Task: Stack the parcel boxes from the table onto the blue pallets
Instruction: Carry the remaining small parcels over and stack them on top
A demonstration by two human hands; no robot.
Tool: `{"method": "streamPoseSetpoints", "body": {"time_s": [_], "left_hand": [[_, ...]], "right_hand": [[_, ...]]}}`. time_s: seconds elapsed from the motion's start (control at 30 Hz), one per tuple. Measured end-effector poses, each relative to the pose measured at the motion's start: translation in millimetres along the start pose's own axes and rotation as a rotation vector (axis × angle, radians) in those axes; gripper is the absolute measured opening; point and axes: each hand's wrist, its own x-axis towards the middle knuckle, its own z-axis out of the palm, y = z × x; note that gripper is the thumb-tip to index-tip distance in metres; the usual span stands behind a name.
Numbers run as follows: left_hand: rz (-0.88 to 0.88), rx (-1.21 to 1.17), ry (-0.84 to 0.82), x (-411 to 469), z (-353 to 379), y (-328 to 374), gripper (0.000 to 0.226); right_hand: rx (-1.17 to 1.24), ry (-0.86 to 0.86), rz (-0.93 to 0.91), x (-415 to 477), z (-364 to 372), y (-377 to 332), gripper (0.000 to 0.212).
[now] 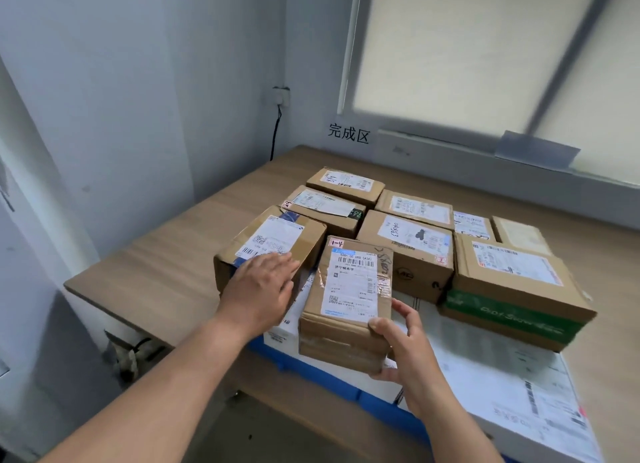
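Parcel box [346, 310] in right hand [408, 348], left hand [263, 286] flat on its neighbour

The right hand is gripping the near right corner of the parcel box, its thumb lying on the top edge and its fingers curling round underneath. That box is sitting label up at the near middle of the pile, resting on white flat cartons [485, 369]. These are lying over the blue pallet [332, 383], whose edge is showing just below them.

The left hand is pressing down on the angled box [270, 244] just to the left, fingers straight and lying flat on its top, grasping nothing. This one is lying skewed against the rest, and whether the two boxes are touching I cannot tell.

On the right a green-banded box [512, 303] is sitting on the same white cartons. Beyond it all, more brown parcels [405, 251] are lying close together in rows, labels facing up.

The wooden table [166, 265] is stretching off to the left and far side. On the far wall, black characters [348, 135] are showing beside a blind-covered window [485, 46], and a black cable is hanging from a socket [280, 97] in the corner
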Motion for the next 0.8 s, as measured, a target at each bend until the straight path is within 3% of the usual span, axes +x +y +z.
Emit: {"method": "streamPoseSetpoints", "body": {"time_s": [0.33,0.47,0.8], "left_hand": [[0.138,-0.001,-0.068,6.6,-3.8,-23.6,0.042],[0.163,0.012,-0.118,8.4,-6.9,-26.9,0.048],[0.166,0.013,-0.182,9.2,-7.0,-34.3,0.059]], "right_hand": [[-0.068,0.104,0.038,17.5,31.0,-12.5,0.056],[-0.246,0.134,0.001,21.9,36.7,-15.3,0.058],[-0.263,0.111,-0.051,21.3,41.7,-20.4,0.058]]}}
